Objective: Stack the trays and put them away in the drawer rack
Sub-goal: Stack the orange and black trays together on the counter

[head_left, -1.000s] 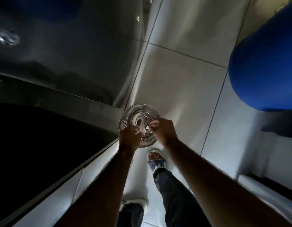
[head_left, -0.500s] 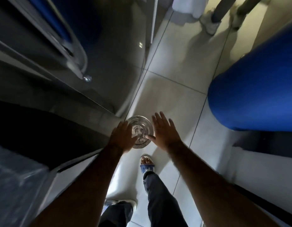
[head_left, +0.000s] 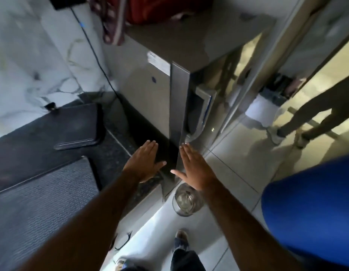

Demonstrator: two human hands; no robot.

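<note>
Half a second back: both hands framing round glass dish low over pale floor tiles. Now raised, view swung up onto counter and appliance.

Left hand (head_left: 145, 162) flat, fingers (head_left: 150, 148) straight and together, thumb splayed; empty, touching nothing discernible. Right hand (head_left: 195, 170) likewise flat, fingers (head_left: 186, 153) extended, thumb out toward left; empty. Palms facing down, narrow gap between thumbs, both poised in front of corner edge of tall grey metallic appliance (head_left: 160, 98).

Round clear glass dish (head_left: 186, 201) below right wrist, near the floor beside the counter front, apart from both hands; support hidden, cannot tell what it rests on.

Flat dark rectangular tray (head_left: 79, 127) lying on black speckled stone counter (head_left: 115, 153), well left of left hand, ahead of it. Large dark textured tray (head_left: 42, 198) nearer, at left, beside left forearm, untouched.

Black cable (head_left: 95, 53) running down white marble-patterned wall (head_left: 23, 65). Blue rounded object (head_left: 310, 208) at right. Another person's legs (head_left: 314, 112) standing on glossy floor tiles (head_left: 238, 153) at far right.
</note>
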